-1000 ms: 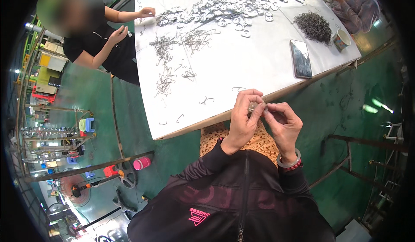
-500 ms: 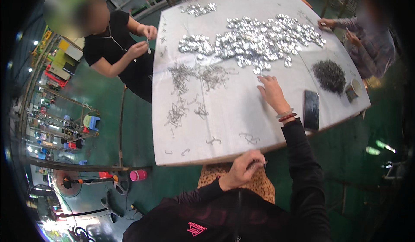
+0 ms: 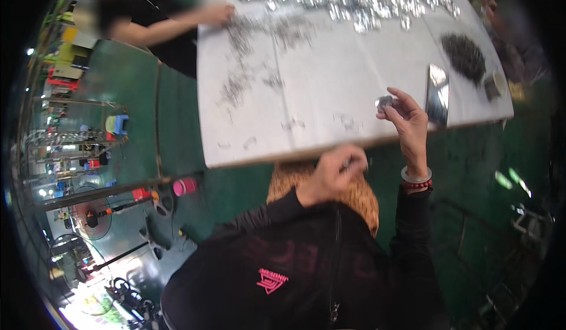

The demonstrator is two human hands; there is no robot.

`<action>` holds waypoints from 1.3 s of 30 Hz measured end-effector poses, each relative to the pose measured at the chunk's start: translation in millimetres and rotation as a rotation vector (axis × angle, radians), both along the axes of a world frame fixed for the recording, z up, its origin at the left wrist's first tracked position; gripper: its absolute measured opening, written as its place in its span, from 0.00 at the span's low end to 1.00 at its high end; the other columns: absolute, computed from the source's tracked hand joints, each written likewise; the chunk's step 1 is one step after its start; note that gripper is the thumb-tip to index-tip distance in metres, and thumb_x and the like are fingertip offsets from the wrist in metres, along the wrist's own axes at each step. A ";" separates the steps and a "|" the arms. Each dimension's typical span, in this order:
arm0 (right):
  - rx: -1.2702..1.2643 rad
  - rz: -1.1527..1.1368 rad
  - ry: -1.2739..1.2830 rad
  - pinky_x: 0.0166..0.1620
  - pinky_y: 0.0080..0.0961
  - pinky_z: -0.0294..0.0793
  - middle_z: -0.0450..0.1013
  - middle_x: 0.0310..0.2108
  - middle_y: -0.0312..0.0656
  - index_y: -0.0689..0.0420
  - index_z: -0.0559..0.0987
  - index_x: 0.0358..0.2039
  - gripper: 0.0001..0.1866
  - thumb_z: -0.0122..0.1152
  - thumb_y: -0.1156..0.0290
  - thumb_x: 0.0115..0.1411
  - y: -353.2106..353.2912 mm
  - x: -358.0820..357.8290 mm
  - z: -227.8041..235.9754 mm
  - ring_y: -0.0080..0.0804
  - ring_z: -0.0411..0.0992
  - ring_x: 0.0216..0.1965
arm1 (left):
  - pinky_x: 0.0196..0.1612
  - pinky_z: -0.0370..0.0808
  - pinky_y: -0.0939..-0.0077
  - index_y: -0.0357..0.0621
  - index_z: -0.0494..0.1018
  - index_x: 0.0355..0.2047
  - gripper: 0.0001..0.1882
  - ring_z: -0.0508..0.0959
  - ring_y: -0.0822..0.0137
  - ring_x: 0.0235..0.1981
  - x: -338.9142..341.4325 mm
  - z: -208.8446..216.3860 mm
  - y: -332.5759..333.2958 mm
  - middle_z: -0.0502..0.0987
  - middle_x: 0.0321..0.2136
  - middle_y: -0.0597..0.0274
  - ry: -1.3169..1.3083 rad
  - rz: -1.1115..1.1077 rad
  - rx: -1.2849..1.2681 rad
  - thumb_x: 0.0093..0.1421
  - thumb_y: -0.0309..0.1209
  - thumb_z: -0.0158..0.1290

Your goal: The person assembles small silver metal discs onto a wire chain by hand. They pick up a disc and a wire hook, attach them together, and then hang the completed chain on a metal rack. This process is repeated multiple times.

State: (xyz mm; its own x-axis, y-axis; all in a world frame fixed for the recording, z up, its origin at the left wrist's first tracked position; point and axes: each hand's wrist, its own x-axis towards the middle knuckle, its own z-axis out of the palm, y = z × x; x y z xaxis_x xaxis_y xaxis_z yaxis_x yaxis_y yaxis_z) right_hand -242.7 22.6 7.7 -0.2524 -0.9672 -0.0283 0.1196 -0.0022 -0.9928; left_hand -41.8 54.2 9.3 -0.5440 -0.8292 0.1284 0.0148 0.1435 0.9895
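Between the thumb and fingertips of my right hand point(image 3: 411, 120) is a small round shiny metal piece point(image 3: 384, 103), raised over the front right of the white-covered table point(image 3: 330, 85). My left hand point(image 3: 337, 172) is curled closed over my lap, just off the table's front edge. Something small and dark shows between its fingers, too blurred to name. A wide heap of similar silvery round pieces point(image 3: 348, 0) covers the far part of the table. Thin bent wire hooks lie in a tangled pile point(image 3: 295, 32) at mid left, with a few loose hooks point(image 3: 293, 124) near the front edge.
A dark phone point(image 3: 437, 97) lies right of my right hand, with a pile of small dark parts point(image 3: 464, 57) and a paper cup point(image 3: 495, 86) beyond. At far left, a co-worker's hand point(image 3: 221, 14) reaches onto the table. Another person sits at the right edge.
My right hand has come back from the edge of the silvery heap, now holding a round metal piece. The view has tipped downward. The left co-worker's hand has moved over the table.
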 end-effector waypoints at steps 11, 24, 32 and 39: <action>0.026 -0.251 0.079 0.35 0.14 0.73 0.74 0.31 0.39 0.67 0.74 0.44 0.17 0.60 0.86 0.52 88.0 59.4 23.3 0.21 0.72 0.32 | 0.32 0.71 0.72 0.37 0.70 0.33 0.05 0.75 0.61 0.29 -6.7 -2.1 0.6 0.74 0.27 0.53 -0.013 0.113 -0.103 0.57 0.25 0.52; 0.025 -0.173 -0.059 0.33 0.25 0.74 0.73 0.29 0.45 0.68 0.73 0.34 0.09 0.59 0.83 0.51 99.6 67.7 17.4 0.32 0.73 0.27 | 0.36 0.70 0.67 0.38 0.75 0.29 0.04 0.74 0.56 0.30 88.2 -28.0 -118.2 0.75 0.27 0.55 -0.521 0.457 -0.605 0.54 0.26 0.55; 0.054 -0.106 -0.283 0.37 0.29 0.79 0.76 0.30 0.50 0.70 0.75 0.35 0.11 0.61 0.89 0.48 96.4 74.4 19.9 0.35 0.77 0.30 | 0.36 0.73 0.65 0.42 0.71 0.30 0.07 0.72 0.59 0.38 156.7 -67.4 -171.5 0.71 0.31 0.58 -1.016 0.225 -0.742 0.53 0.31 0.54; 0.007 -0.075 -0.226 0.36 0.27 0.79 0.75 0.30 0.48 0.69 0.75 0.33 0.09 0.61 0.88 0.49 100.8 76.3 25.6 0.33 0.76 0.31 | 0.34 0.74 0.65 0.40 0.68 0.30 0.06 0.73 0.58 0.37 152.7 -64.2 -172.9 0.70 0.31 0.58 -0.977 0.268 -0.810 0.53 0.27 0.51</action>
State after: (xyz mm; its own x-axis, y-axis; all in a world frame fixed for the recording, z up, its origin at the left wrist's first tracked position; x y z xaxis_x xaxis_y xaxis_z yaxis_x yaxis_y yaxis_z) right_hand -166.5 123.3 33.3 -0.3103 -0.9455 -0.0989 0.3388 -0.0128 -0.9408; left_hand 110.9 -118.7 -54.8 -0.5264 -0.7999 0.2882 -0.7820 0.5885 0.2053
